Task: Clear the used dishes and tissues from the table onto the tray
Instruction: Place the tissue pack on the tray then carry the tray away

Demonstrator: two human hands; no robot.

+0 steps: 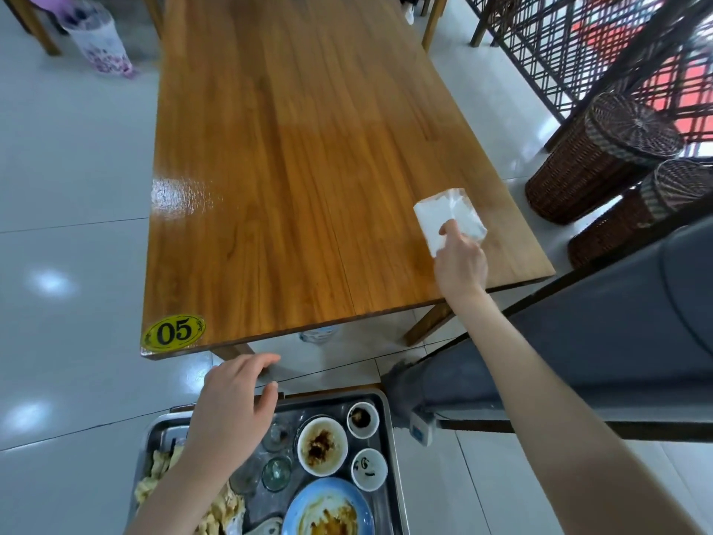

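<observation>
A white tissue packet [447,216] lies near the right edge of the wooden table [301,167]. My right hand [461,260] grips its near end with thumb on top. My left hand [231,411] hovers open over the metal tray [387,430] below the table's near edge, fingers spread and holding nothing. The tray holds a dirty white bowl [322,446], two small white cups [362,418] [368,469], a blue plate [328,511] with sauce, clear glasses [276,473] and crumpled used tissues [158,480].
A yellow "05" sticker [173,332] marks the table's near left corner. Wicker stools [602,160] and a lattice screen [602,40] stand to the right. A grey bench [578,341] runs beside my right arm. White tiled floor lies to the left.
</observation>
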